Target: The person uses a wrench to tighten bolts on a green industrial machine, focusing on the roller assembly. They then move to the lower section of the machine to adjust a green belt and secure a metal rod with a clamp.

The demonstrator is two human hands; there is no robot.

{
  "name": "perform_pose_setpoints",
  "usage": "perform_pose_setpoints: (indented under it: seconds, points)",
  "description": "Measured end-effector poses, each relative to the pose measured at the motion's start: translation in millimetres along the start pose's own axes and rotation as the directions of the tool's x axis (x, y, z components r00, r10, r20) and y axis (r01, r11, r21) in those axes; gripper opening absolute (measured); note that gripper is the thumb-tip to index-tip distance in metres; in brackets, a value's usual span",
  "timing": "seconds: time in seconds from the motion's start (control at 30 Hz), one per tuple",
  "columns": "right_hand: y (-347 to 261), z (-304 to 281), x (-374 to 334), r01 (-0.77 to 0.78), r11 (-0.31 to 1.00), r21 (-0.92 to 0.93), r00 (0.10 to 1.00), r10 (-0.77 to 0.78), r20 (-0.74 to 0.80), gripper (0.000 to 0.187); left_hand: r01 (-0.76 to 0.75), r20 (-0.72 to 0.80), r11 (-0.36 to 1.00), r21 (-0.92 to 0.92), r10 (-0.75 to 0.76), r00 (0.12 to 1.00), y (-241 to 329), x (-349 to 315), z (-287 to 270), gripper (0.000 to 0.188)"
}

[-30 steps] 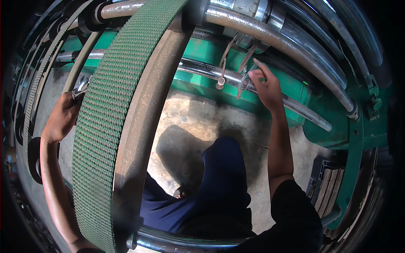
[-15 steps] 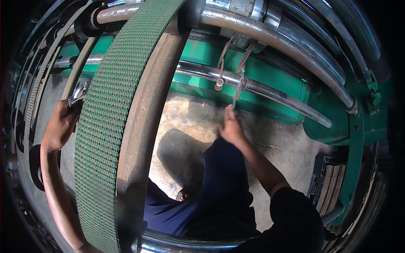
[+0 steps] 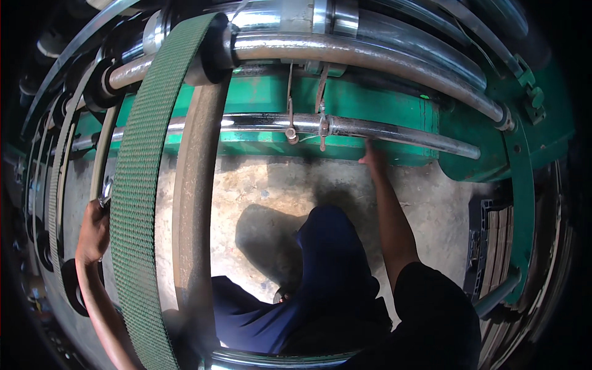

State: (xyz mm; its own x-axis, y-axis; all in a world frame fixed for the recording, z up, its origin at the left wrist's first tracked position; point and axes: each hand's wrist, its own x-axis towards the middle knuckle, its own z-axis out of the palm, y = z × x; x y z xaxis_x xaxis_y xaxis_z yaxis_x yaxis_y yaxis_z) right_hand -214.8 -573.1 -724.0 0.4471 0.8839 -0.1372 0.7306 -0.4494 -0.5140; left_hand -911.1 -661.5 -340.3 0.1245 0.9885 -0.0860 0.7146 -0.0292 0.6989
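My left hand (image 3: 94, 233) is closed around a shiny metal tool (image 3: 106, 192), just left of the wide green belt (image 3: 137, 166). Only the tool's bright end shows, so its exact kind is unclear. My right hand (image 3: 374, 159) reaches forward to the chrome rod (image 3: 401, 134) with a finger and the thumb apart; I see nothing held in it. The fingertips are just below the rod, and whether they touch it is unclear. To their left, a small metal clamp piece (image 3: 323, 128) and a hanging strap with a bolt-like end (image 3: 291, 132) sit at the rod.
A brown bar (image 3: 200, 185) runs beside the belt. Beyond stand a rusty roller shaft (image 3: 370, 52) and the green machine frame (image 3: 382, 98). Stacked cardboard (image 3: 496, 246) lies at right near a green upright (image 3: 523, 222). A chrome bar (image 3: 277, 359) crosses close to me.
My right hand has left the hanging clamp piece and moved right along the chrome rod. My left hand keeps its hold on the metal tool. The whole view has shifted.
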Motion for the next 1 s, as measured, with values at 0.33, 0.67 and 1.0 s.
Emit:
perform_pose_setpoints:
  seconds: [0.33, 0.67, 1.0]
  points:
    - [-217.1, -113.1, -147.6, 0.314, 0.92, -0.234, 0.859, -0.17, 0.483, 0.029, -0.061, -0.104, 0.996, 0.062, 0.067, 0.992, -27.9, -12.9, -7.1, 0.015]
    - [-223.8, -96.1, -83.0, 0.777, 0.605, 0.173, 0.629, -0.733, -0.26, 0.024, 0.071, -0.055, 0.995, 0.073, -0.068, 0.996, 3.8, -8.1, -3.4, 0.014]
    - [-231.6, -112.9, -77.6, 0.754, 0.614, 0.231, 0.646, -0.758, -0.094, 0.022, 0.04, -0.077, 0.993, 0.109, -0.032, 0.997, 10.7, -8.7, 1.0, 0.024]
